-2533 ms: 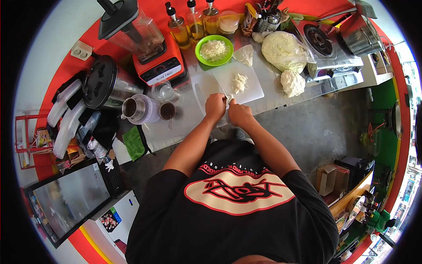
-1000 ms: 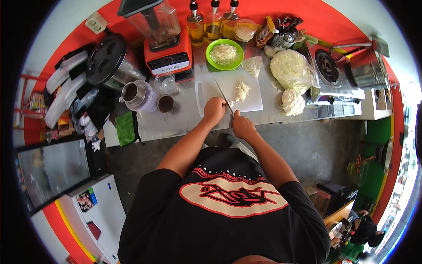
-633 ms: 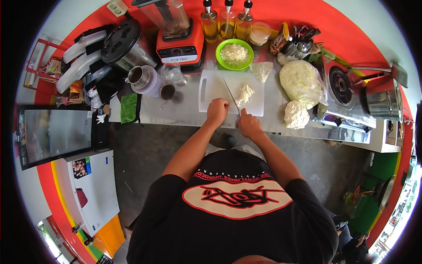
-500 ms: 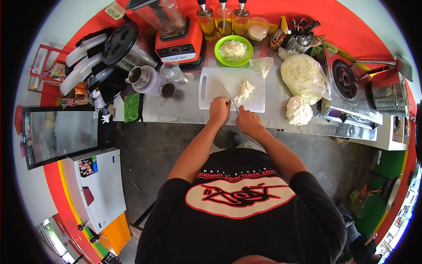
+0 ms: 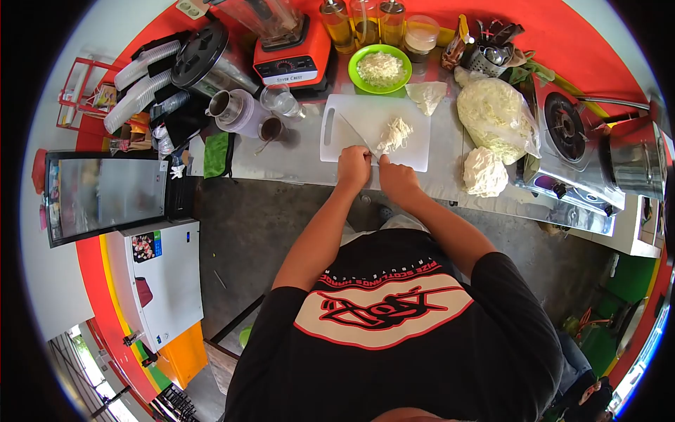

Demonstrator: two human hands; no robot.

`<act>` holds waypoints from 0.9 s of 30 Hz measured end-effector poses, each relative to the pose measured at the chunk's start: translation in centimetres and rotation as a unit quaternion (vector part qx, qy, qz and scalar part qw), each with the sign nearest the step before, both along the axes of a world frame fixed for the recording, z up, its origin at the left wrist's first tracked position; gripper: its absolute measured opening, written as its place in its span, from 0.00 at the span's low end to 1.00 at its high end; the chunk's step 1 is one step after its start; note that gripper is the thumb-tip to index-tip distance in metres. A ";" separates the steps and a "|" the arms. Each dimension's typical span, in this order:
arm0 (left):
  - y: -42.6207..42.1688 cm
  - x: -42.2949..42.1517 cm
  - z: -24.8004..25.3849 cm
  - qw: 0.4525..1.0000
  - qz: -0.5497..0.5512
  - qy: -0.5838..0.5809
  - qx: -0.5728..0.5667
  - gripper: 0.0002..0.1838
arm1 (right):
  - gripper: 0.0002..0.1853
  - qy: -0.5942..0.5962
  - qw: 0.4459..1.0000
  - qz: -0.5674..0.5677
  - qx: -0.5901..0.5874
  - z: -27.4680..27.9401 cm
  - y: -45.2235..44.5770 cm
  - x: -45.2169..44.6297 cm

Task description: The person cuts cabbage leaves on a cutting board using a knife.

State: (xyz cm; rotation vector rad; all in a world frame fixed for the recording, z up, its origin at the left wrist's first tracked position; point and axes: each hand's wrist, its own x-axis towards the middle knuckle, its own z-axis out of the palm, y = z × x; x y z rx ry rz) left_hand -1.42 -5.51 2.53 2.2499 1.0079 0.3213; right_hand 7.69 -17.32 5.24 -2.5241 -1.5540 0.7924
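Observation:
My right hand [image 5: 399,179] is closed around the handle of a knife [image 5: 358,131], whose blade points up and left over a white cutting board [image 5: 344,144]. At the board's front edge, my left hand [image 5: 354,167] has its fingers closed beside the blade; whatever they may hold is hidden. A small heap of shredded cabbage [image 5: 395,134] lies on the board, right of the blade. Behind the board stands a green bowl [image 5: 355,77] with pale shreds in it. A pale wedge of cabbage [image 5: 427,96] lies near the board's back right corner.
To the right are a plastic bag of cabbage [image 5: 496,116], a pale cabbage piece [image 5: 485,172] and a gas stove [image 5: 573,179] bearing a pot [image 5: 636,158]. A red blender [image 5: 294,62], glass jug [image 5: 283,102], brown cup [image 5: 271,129] and oil bottles [image 5: 339,28] stand left and behind.
The whole view has shifted, so the counter sits higher in the picture. The knife tip has swung slightly left over the board. Both hands stay close together at its front edge.

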 end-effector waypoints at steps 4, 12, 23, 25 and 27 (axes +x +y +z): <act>0.2 0.0 -0.3 0.999 0.007 -0.033 0.024 0.05 | 0.11 -0.010 0.999 0.034 -0.004 1.3 0.1 -0.1; 0.3 -0.1 -0.8 0.998 0.031 -0.034 -0.032 0.04 | 0.14 -0.030 0.999 0.046 -0.004 -0.5 0.0 1.0; 0.6 -0.3 -1.8 0.997 0.027 -0.062 -0.029 0.03 | 0.11 -0.043 0.997 0.060 -0.007 1.1 0.2 0.4; 0.7 -0.1 -2.2 0.997 0.034 -0.066 -0.002 0.03 | 0.13 -0.029 0.998 0.056 -0.017 1.3 -0.1 0.0; 0.6 0.0 -1.6 0.998 0.040 -0.047 -0.024 0.03 | 0.15 -0.017 0.998 0.052 -0.025 0.7 0.2 -0.2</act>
